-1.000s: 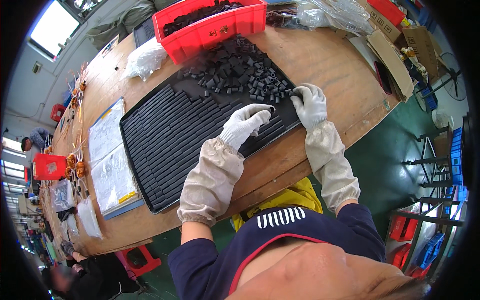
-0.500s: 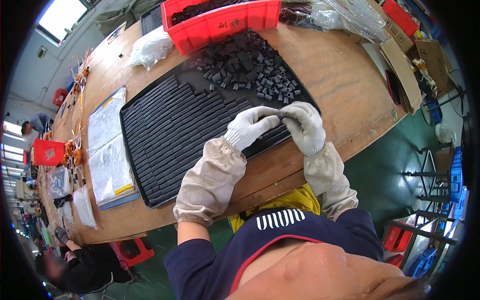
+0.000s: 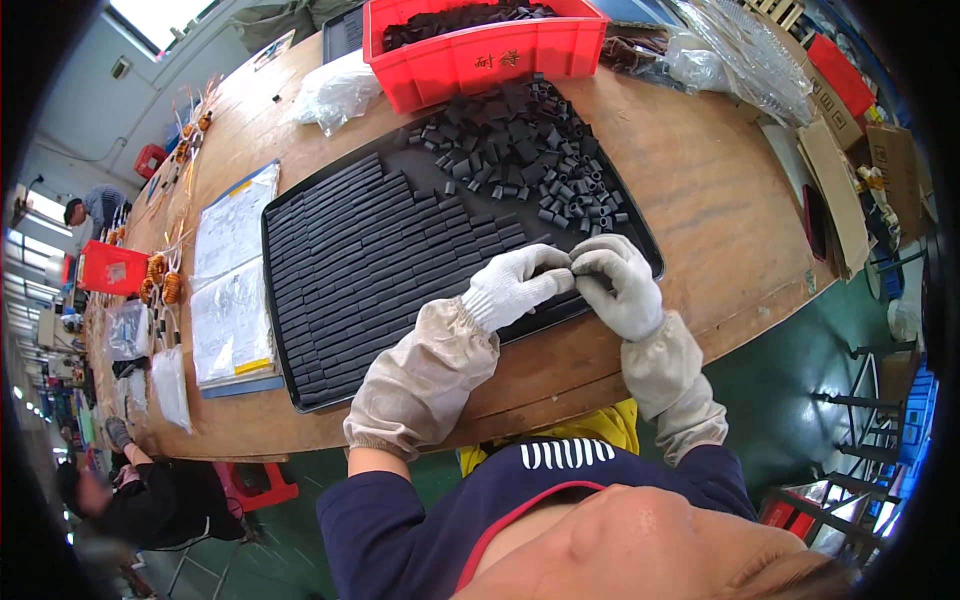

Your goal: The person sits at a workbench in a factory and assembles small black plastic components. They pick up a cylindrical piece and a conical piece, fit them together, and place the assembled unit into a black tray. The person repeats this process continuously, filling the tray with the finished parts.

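Note:
A large black tray (image 3: 300, 380) lies on the wooden table, its left part filled with neat rows of small black blocks (image 3: 370, 260). A loose pile of the same black pieces (image 3: 520, 150) sits at its far right corner. My left hand (image 3: 515, 283) and my right hand (image 3: 620, 283), both in white gloves with beige sleeve covers, meet fingertip to fingertip over the tray's near right edge. They pinch something small and dark between them; it is mostly hidden by the fingers.
A red bin (image 3: 480, 45) of dark parts stands behind the tray. Clear plastic bags (image 3: 335, 90) lie beside it. Papers (image 3: 235, 290) sit left of the tray, cardboard boxes (image 3: 850, 160) at the right. Another person (image 3: 150, 495) sits at lower left.
My right hand has come left from the tray's right corner to meet my left hand. The fingertips now touch over the tray's near edge.

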`<state>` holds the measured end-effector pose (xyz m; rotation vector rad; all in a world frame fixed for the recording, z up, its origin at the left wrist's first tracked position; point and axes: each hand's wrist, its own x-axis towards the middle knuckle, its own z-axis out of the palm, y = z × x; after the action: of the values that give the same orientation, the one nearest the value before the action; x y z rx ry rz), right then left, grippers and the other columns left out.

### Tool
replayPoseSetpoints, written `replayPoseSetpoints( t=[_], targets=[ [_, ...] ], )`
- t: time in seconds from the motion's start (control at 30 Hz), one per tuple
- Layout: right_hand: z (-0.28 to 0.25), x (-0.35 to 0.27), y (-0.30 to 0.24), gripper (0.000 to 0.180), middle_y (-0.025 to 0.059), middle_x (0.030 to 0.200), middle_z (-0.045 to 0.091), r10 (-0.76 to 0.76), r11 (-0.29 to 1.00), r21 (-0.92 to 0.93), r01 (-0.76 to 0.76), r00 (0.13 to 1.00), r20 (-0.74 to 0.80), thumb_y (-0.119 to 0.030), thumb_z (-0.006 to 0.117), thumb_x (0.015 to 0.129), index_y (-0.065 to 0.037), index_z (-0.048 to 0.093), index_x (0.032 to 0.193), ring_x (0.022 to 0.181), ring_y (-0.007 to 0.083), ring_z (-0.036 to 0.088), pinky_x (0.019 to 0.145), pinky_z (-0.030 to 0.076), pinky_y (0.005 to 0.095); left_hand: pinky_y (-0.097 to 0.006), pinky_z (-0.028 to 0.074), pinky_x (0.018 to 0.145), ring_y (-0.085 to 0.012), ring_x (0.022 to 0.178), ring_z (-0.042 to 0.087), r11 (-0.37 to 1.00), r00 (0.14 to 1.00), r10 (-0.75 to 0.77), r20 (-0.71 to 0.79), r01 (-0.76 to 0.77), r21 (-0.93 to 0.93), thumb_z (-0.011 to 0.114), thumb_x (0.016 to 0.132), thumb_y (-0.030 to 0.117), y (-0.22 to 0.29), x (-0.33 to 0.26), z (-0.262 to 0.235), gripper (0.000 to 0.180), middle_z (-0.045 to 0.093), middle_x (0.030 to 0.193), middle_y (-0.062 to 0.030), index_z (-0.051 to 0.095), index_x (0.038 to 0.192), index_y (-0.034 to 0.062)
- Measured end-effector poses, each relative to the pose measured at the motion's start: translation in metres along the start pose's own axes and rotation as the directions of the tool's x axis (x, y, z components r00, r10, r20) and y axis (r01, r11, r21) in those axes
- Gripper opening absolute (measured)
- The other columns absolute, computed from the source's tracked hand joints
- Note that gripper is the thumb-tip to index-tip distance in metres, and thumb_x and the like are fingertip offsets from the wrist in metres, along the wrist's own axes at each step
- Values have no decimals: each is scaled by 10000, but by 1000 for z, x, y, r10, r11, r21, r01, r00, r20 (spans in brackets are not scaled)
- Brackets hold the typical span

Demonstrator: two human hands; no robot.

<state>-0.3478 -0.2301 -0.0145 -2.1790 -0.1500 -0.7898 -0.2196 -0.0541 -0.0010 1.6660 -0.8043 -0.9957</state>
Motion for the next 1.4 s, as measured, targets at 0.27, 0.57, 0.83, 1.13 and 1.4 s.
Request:
replayPoseSetpoints(
  t=[0.27, 0.57, 0.83, 1.13, 1.4],
  targets=[
    [-66, 62, 68, 145, 54, 1053, 722, 17, 941, -337, -38, 998, -66, -97, 796, 787, -110, 751, 924, 1052, 299, 664, 938, 515, 407, -218, 498, 675, -45, 841, 594, 1000, 1000, -9, -10, 9, -19, 669, 1000, 266, 2, 5, 0, 355, 699, 1047, 16, 672, 1301, 79],
    [-51, 42, 83, 245, 35, 1072, 689, -59, 909, -409, 84, 996, 72, -206, 844, 735, -133, 738, 944, 1103, 287, 628, 969, 490, 416, -406, 551, 828, -345, 947, 687, 742, 949, 293, -114, -150, 653, 705, 932, 250, 15, 50, 1, 272, 701, 1029, -163, 725, 1152, 90],
    [-42, 40, 82, 311, 39, 1035, 663, -131, 832, -539, 130, 991, 37, -223, 856, 690, -125, 703, 941, 1037, 291, 640, 923, 496, 436, -436, 564, 709, -331, 818, 697, 514, 942, 320, -96, -88, 854, 714, 912, 320, 11, 46, 18, 223, 668, 915, -81, 738, 1098, 201],
    [-44, 47, 78, 221, 66, 975, 694, -139, 887, -452, 96, 988, -63, -109, 814, 754, -88, 678, 927, 937, 280, 679, 795, 557, 401, -405, 550, 641, -299, 741, 675, 447, 924, 382, -9, -176, 877, 717, 910, 288, 12, 42, 16, 253, 617, 821, -67, 732, 1160, 249],
    [-43, 43, 75, 211, 118, 936, 690, -3, 999, -47, -6, 982, -188, 63, 699, 801, -38, 645, 979, 819, 272, 681, 722, 547, 349, -409, 551, 640, -300, 754, 680, 439, 921, 391, 11, -197, 877, 718, 903, 215, 8, 48, 16, 253, 627, 821, -89, 733, 1156, 225]
  ],
)
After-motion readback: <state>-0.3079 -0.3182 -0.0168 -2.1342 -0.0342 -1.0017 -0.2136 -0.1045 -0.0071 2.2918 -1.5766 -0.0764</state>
